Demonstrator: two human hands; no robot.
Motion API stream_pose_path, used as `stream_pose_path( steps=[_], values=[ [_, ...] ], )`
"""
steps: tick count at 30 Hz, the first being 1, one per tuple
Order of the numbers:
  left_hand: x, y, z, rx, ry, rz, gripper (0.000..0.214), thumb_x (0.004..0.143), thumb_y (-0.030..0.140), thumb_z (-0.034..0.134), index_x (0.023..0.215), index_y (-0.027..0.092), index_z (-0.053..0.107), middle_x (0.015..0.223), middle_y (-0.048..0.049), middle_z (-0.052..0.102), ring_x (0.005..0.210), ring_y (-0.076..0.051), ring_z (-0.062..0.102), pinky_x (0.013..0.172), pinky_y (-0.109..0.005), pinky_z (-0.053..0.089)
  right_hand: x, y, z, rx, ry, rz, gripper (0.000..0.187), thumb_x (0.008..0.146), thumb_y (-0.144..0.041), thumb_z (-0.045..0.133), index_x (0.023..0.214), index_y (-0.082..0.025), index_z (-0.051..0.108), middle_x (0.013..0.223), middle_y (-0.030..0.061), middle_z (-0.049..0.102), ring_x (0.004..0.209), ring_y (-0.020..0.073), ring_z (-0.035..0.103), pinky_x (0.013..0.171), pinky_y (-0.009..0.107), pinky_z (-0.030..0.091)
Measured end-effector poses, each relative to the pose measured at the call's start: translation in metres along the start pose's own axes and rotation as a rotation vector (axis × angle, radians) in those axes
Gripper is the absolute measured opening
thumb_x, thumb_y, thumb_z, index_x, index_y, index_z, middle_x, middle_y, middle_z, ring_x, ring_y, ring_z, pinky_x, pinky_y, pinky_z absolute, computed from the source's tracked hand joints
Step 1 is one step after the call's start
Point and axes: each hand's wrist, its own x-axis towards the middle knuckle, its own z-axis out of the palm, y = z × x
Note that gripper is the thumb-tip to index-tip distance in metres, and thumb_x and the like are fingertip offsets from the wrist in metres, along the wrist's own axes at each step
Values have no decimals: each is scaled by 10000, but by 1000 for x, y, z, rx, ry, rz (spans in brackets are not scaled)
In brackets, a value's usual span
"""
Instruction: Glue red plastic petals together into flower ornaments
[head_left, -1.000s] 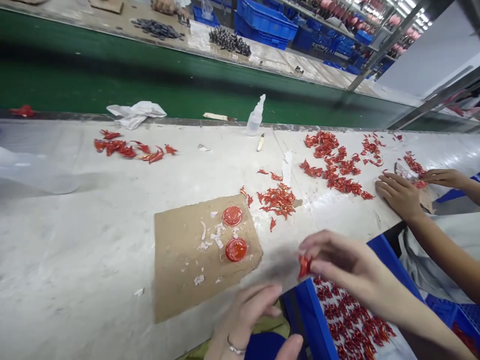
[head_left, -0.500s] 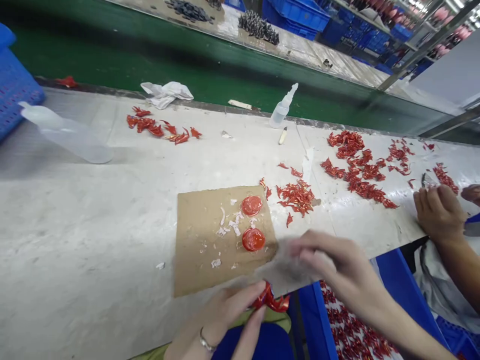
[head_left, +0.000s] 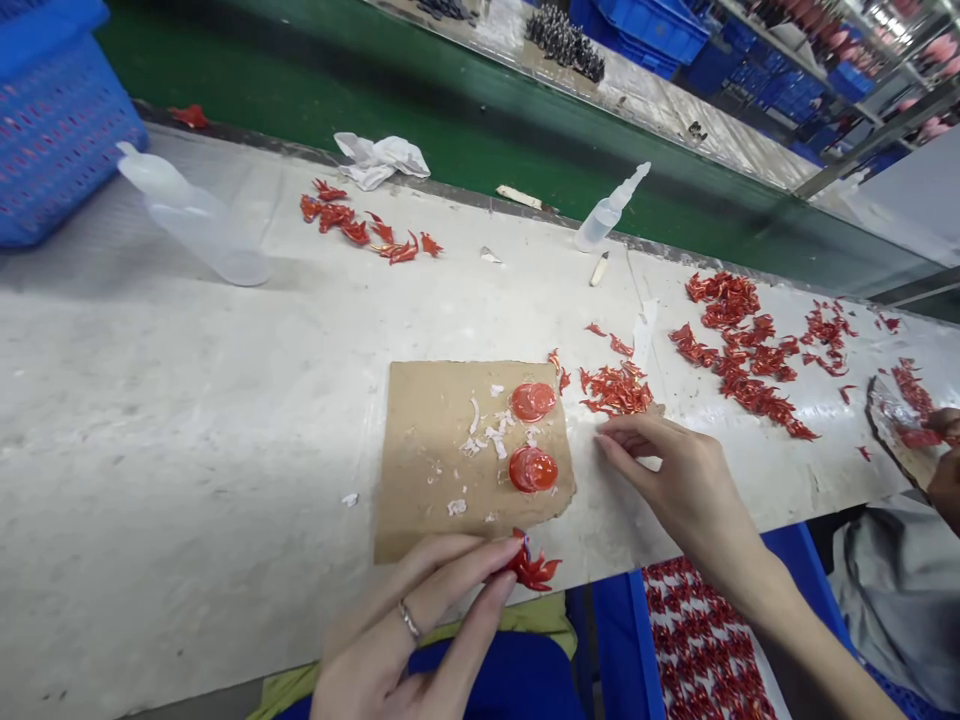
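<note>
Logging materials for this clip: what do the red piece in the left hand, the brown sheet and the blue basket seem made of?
Red piece in the left hand: probably painted plastic, judging by its glossy highlights; metal isn't ruled out. Brown sheet: likely cardboard, matte, with a torn-looking right edge. Blue basket: seemingly moulded plastic, evenly coloured, its walls regularly perforated.

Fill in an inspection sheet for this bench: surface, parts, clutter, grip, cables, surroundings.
Surface: pale worktop, marked with specks; cardboard sheet on it.
Parts: two red round pieces on the cardboard; small red pile just beyond its right edge.
Clutter: white scraps on the cardboard; crumpled white wad at the far edge.
Grip: left hand pinches a red part; right hand beside the small red pile, contents unclear.
Cables: nothing seen.
Surroundings: blue basket far left; co-worker's hand at right.
</note>
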Motion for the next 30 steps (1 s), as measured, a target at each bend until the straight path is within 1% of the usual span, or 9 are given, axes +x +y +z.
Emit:
stream_pose_path(
  steps=[3,5,9,12,15,18,21,28,30],
  values=[
    [6,-2,-5,-40,-55,-62,298,925,220,759,1062,478,819,1016,189,806,864,-2,783,893,9,524,-2,1,-6,159,-1,83,149,867,-320,748,908,-214,846,914,71,871,771,226,822,732,343,678],
    [9,-2,-8,-76,-84,-115,320,896,208,771,1017,498,827,982,198,823,856,-15,801,873,-5,547,-4,0,-8,305,-4,147,126,820,-349,816,872,-246,865,872,52,876,761,223,834,717,318,693],
    [9,2,-10,-137,-28,-245,330,821,228,818,929,538,841,924,225,839,800,-10,808,836,11,543,-7,-11,-8,550,-38,174,85,796,-269,863,852,-329,885,735,-17,854,643,163,811,653,235,681],
    [7,6,-9,-156,18,-349,304,795,245,818,880,536,850,891,214,847,777,-24,812,814,3,554,-6,-24,-6,579,-54,88,189,817,-194,847,872,-370,887,783,-35,859,697,130,800,675,198,654],
    [7,10,-8,-149,38,-403,261,798,278,810,854,529,855,875,198,851,764,-35,810,813,-8,562,-3,-33,-1,563,-80,-14,214,848,-168,815,886,-365,890,807,-26,837,746,113,759,676,188,608],
    [8,12,-7,-169,55,-461,249,803,290,805,845,531,855,861,198,850,742,-31,805,767,1,561,-1,-36,4,566,-99,-23,203,859,-176,806,898,-357,890,779,-24,799,729,105,715,655,195,574],
    [9,12,-6,-146,73,-525,218,801,307,806,836,516,856,894,196,855,795,-47,820,811,-18,570,0,-35,7,573,-118,-13,210,865,-174,800,898,-361,889,785,-22,794,734,110,702,657,211,560],
    [10,1,-6,-107,67,-399,214,805,290,827,868,492,860,914,170,860,822,-119,844,849,-143,649,0,-34,9,561,-120,2,181,873,-190,807,905,-349,888,791,-7,791,731,138,687,643,251,541],
    [10,-2,-7,-79,53,-346,231,820,263,824,889,480,859,934,168,861,828,-122,849,836,-141,653,0,-34,9,558,-125,8,164,874,-195,811,899,-337,887,798,4,793,739,154,693,648,268,549]
  ],
)
